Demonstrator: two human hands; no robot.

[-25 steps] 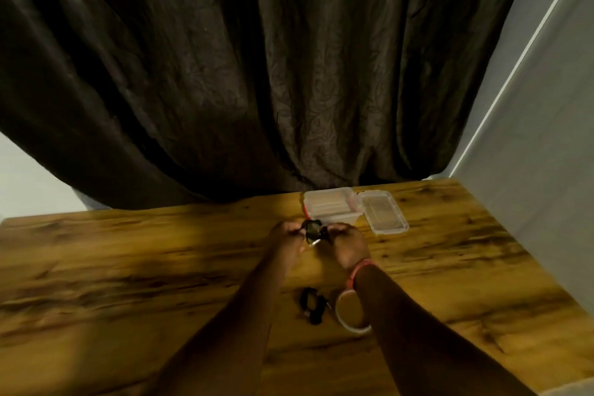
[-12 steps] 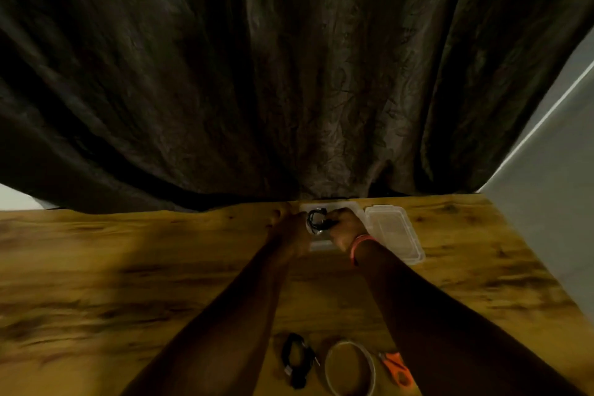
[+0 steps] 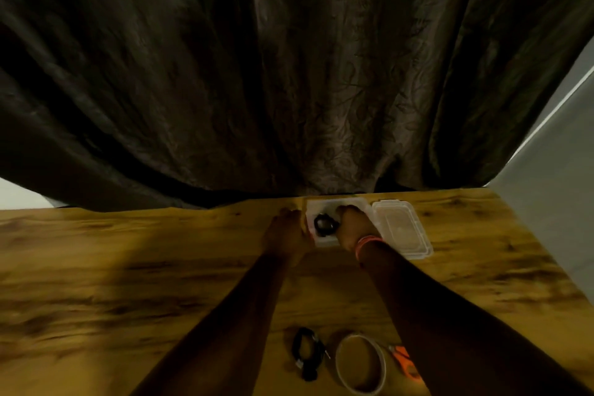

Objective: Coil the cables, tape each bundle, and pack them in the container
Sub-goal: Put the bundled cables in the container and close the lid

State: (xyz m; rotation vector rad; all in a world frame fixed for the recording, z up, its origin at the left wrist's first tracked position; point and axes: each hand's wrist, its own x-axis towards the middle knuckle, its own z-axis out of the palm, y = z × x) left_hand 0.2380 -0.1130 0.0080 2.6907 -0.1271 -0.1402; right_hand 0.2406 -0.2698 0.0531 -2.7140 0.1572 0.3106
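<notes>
Dark fingers (image 3: 345,210) of right hand (image 3: 353,228) curled down over black coiled cable bundle (image 3: 324,224), pinching it at its right side, inside clear plastic container (image 3: 321,243) at far edge of wooden desk (image 3: 128,267). Bundle low in container, seemingly on its floor; exact contact blurred. Orange band (image 3: 364,243) around right wrist. Left hand (image 3: 287,233) against container's left wall, fingers bent along the near-left rim, gripping or only bracing not clear. Clear lid (image 3: 401,228) flat on desk, touching container's right side, hollow face up. Both forearms stretched forward from bottom of view.

Near edge of desk, between the forearms: second black coiled cable bundle (image 3: 307,352), lying loose, well apart from container. Just right of it, tape roll (image 3: 360,363), flat on its side, ring open upward. Beside the roll, orange-handled scissors (image 3: 406,362), partly hidden under right forearm. Behind desk, dark crumpled curtain (image 3: 257,74) hanging down to far edge. Pale wall (image 3: 553,202) at right.
</notes>
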